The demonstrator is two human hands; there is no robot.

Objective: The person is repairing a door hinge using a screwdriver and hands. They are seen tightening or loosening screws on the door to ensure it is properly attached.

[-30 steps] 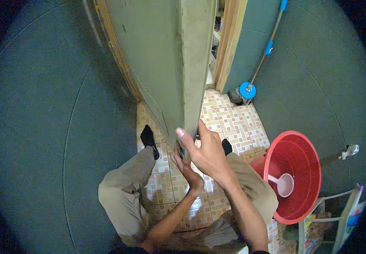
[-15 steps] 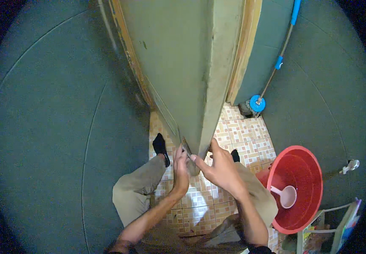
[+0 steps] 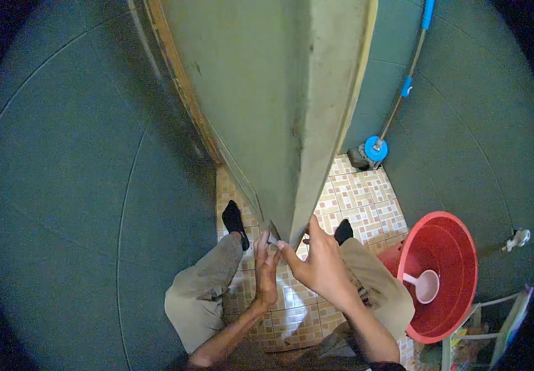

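Note:
A tall grey-green door (image 3: 242, 93) stands edge-on between my legs, its surface scuffed. Low on its near edge, a thin dark flap (image 3: 273, 231) stands away from the face. My left hand (image 3: 266, 275) holds this flap from the left, fingers pointing up and pressed close together. From the right, my right hand (image 3: 321, 263) spans the door's bottom edge. Its thumb meets the flap near my left fingertips, and its index finger lies along the door's right side. My fingers partly hide the point where they meet.
On the right stands a red tub (image 3: 458, 309) holding a pink dipper (image 3: 426, 287). Behind it a tap (image 3: 517, 239) juts from the dark wall. A pole with a blue disc (image 3: 376, 148) leans in the far corner. A pale rack (image 3: 495, 334) is lower right. The floor is patterned tile (image 3: 294, 281).
Both hands sit slightly lower in the picture, still at the door's bottom edge. The door's near edge looks wider, and the wooden frame on its right is more covered.

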